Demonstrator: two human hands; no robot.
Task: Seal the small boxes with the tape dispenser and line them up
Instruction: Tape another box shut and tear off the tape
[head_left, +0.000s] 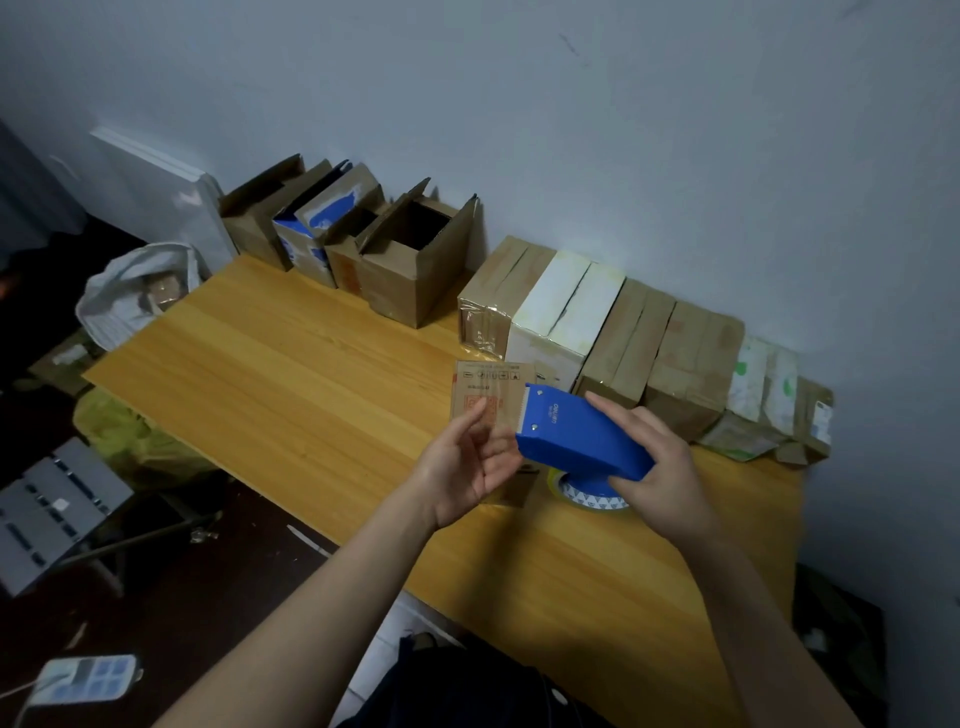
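Gripping blue tape dispenser (582, 436) w/ right hand (660, 467), left hand (467, 462) pinching clear tape (506, 415) end, "deli" logo on top

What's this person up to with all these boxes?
A person is taping boxes shut at a wooden table. The right hand grips a blue tape dispenser, and the left hand pinches the clear tape drawn from it, above a small brown box. A row of closed boxes stands along the wall on the right; several open boxes wait at the back left, not yet sealed.
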